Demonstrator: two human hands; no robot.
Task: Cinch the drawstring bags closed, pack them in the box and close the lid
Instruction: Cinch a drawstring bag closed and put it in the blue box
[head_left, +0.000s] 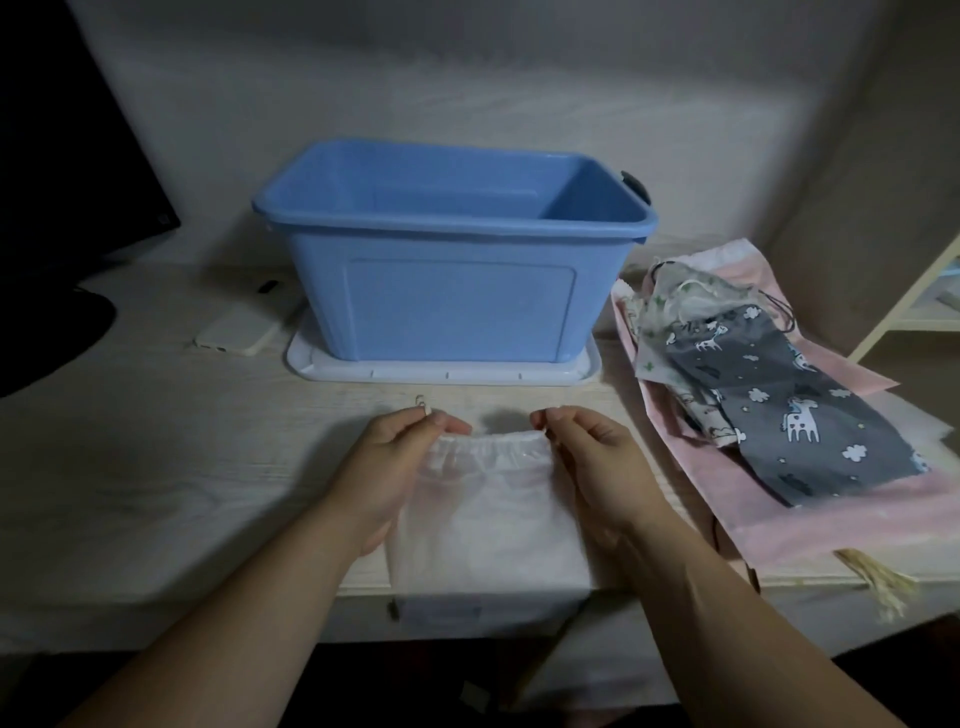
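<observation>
A white drawstring bag (485, 514) lies flat on the table in front of me, its lower end hanging over the front edge. Its gathered mouth points toward the blue box (447, 306). My left hand (400, 462) pinches the drawstring at the mouth's left corner. My right hand (582, 452) pinches the string at the right corner. The open blue box stands on its white lid (311, 364) just behind the bag. A pile of other bags lies to the right: a grey one with unicorns (789, 410), a white patterned one (675, 312) and a pink one (810, 525).
A white phone (241, 332) lies left of the box. A dark monitor (67, 171) with its base (47, 338) fills the far left. A shelf frame (914, 301) stands at the right edge. A wall runs close behind the box.
</observation>
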